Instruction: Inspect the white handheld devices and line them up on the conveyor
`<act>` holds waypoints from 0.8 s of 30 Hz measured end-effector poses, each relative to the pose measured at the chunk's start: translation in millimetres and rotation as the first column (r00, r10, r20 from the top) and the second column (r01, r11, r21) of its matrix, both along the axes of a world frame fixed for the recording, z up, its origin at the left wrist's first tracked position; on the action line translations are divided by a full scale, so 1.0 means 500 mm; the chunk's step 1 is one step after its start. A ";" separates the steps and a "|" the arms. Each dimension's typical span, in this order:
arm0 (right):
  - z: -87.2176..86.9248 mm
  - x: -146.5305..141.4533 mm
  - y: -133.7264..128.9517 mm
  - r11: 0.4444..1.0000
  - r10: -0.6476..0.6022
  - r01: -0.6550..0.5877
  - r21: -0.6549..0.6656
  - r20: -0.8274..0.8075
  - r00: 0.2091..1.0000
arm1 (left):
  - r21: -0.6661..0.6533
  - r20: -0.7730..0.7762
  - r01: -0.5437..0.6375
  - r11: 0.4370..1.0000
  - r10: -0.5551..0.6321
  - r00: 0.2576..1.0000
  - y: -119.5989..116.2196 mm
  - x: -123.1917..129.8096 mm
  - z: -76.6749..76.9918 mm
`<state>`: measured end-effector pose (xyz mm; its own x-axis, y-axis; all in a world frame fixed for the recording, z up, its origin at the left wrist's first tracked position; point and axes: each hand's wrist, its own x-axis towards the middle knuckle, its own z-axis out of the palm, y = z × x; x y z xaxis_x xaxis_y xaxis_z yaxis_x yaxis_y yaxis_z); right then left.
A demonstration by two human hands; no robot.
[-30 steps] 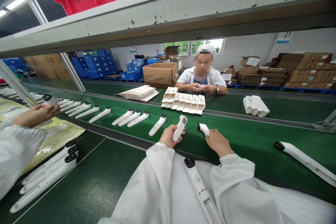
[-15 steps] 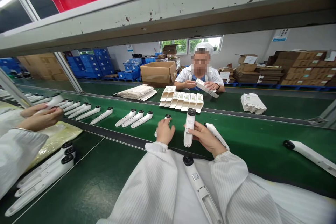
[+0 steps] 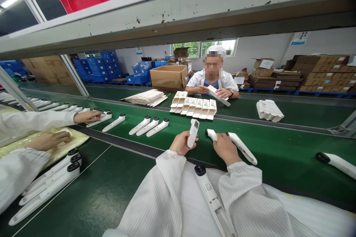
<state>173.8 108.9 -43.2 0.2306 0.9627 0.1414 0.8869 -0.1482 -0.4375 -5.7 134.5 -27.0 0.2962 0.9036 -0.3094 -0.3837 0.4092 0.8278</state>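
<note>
My left hand (image 3: 181, 143) is closed around a white infrared thermometer (image 3: 193, 133), held upright above the green belt with its small display side showing. Down on the belt, my right hand (image 3: 226, 149) has its fingers over a second thermometer (image 3: 211, 134); its dark-tipped head sticks out to the left, and the hand hides the rest. Just right of that hand lies a thermometer (image 3: 242, 148) with an open handle. Another thermometer (image 3: 213, 198), its battery compartment uncovered, rests on my lap between my sleeves.
Several thermometers (image 3: 157, 127) lie along the green belt (image 3: 286, 148). At left, a co-worker's hands (image 3: 87, 117) work near more thermometers (image 3: 47, 189). Across the belt, a person (image 3: 213, 77) holds a white box behind a row of open boxes (image 3: 204, 108). A shelf beam (image 3: 178, 11) crosses overhead.
My left hand has lifted a thermometer from the belt. My right hand has moved right and lowered its thermometer onto the belt. Belt thermometers shifted right; a co-worker's hand reached onto the belt.
</note>
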 end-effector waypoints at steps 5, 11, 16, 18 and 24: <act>0.011 -0.034 0.003 0.959 0.255 -0.170 0.227 -0.429 0.866 | 0.232 0.006 0.022 0.972 -0.024 1.000 -0.027 0.044 -0.005; 0.028 -0.051 -0.010 0.912 0.323 -0.330 0.244 -0.923 0.211 | 0.413 -0.268 0.030 0.910 0.090 0.959 0.005 0.003 0.009; 0.051 -0.043 -0.030 0.880 0.302 -0.422 0.220 -0.943 0.138 | 0.619 -0.776 0.035 0.785 0.604 0.182 0.047 -0.105 -0.001; 0.053 -0.046 -0.032 0.887 0.280 -0.416 0.200 -0.950 0.141 | 0.481 -0.873 0.084 0.873 0.486 -0.050 0.051 -0.130 -0.012; 0.024 -0.047 -0.010 0.953 0.225 -0.289 0.092 -0.853 0.470 | 0.340 -0.929 0.180 0.923 0.359 -0.088 0.052 -0.118 -0.022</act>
<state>150.3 103.9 -31.3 -0.0521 0.9980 -0.0356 0.0950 -0.0305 -0.9950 -64.8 160.6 -37.9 -0.1664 0.9831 0.0767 0.9184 0.1262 0.3751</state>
